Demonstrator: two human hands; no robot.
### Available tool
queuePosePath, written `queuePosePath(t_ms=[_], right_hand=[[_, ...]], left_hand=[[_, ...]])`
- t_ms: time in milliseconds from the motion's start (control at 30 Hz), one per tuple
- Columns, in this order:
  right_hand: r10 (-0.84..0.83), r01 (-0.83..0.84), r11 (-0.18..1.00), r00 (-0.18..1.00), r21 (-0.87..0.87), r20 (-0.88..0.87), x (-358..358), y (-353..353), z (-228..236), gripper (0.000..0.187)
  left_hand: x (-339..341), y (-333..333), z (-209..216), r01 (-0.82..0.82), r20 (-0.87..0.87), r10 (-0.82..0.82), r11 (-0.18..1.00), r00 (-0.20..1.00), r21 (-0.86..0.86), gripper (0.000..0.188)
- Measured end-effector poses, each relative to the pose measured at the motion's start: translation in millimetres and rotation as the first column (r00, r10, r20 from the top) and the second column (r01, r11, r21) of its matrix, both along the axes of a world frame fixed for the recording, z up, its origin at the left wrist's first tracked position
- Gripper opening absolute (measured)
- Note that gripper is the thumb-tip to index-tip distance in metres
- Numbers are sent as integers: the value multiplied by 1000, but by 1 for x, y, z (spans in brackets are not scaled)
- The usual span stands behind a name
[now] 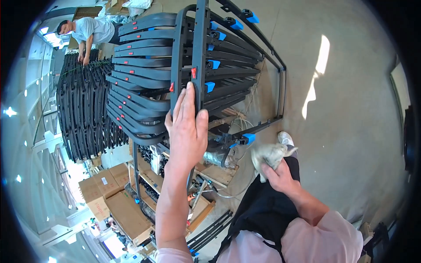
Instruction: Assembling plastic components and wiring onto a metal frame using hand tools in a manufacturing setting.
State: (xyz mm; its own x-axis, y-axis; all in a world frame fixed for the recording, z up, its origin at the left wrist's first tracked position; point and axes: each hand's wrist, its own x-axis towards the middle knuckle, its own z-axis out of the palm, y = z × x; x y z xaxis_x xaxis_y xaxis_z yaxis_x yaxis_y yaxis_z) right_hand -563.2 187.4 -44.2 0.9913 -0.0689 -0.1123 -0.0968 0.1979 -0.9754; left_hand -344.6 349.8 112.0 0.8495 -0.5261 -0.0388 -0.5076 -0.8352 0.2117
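My left hand (186,133) lies on a black metal frame (200,48), its fingers stretched along the bar and the thumb apart. Just beyond the fingertips is a small red piece (194,73) on that bar. A blue block (209,87) is fixed to the frame's other side, among several like it. Low on the right, in front of my dark apron (267,204), my right hand (280,176) is closed round a crumpled off-white cloth (271,154). Whether this cloth is a rag or a glove I cannot tell.
More curved black frames (144,52) with red pieces stand stacked behind. Farther left is another stack (83,109), where a person (94,30) is bent with both hands at it. Cardboard boxes (127,215) stand at lower left. A hose (237,196) curves across the concrete floor (342,144).
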Motion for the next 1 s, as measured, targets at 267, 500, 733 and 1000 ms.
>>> queuePosePath(t_ms=[267, 500, 733, 1000], right_hand=[[32, 159, 714, 965, -682, 259, 51, 111, 5, 58], [234, -222, 706, 969, -673, -74, 61, 132, 51, 25], [-106, 209, 804, 972, -557, 211, 99, 88, 22, 27], [9, 668, 490, 639, -561, 769, 301, -53, 133, 38]], left_hand=[[1, -5, -17, 18, 152, -16, 1000, 988, -12, 63], [16, 1, -14, -33, 94, 31, 999, 995, 19, 66], [30, 27, -19, 9, 97, -8, 1000, 995, -4, 66], [12, 40, -6, -88, -233, -109, 711, 966, -698, 65]])
